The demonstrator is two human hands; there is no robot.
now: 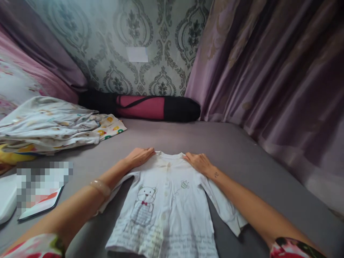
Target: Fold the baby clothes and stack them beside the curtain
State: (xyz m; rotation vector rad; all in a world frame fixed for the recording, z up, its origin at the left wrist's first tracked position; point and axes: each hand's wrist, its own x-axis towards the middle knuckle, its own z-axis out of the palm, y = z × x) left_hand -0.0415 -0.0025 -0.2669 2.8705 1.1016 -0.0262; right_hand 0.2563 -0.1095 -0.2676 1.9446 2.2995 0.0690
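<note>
1. Nearest, the white shirt (172,206) lies front up on the grey surface (258,172), its lower edge partly out of view. The lower front looks slightly rumpled; a pull from the top alone could drag it askew.
2. The left sleeve (120,184) passes beneath the left forearm and the right sleeve (221,202) angles out beside the right one. Either could snag or bunch if an arm pressed on it.
3. A partly blurred flat device (55,197) rests left of the left forearm; a wide elbow swing might nudge it.
4. Farther up, the left hand (141,156) has its fingers together, curled onto the shoulder beside the collar, apparently gripping cloth; its thumb is hidden.
5. The right hand (198,163) looks similarly closed on the opposite shoulder. Uneven tension between the two could skew the neckline.
6. Beyond, left, sits a clothes pile (59,123); the pink-and-black roll (141,106) lies against the wall.
</note>
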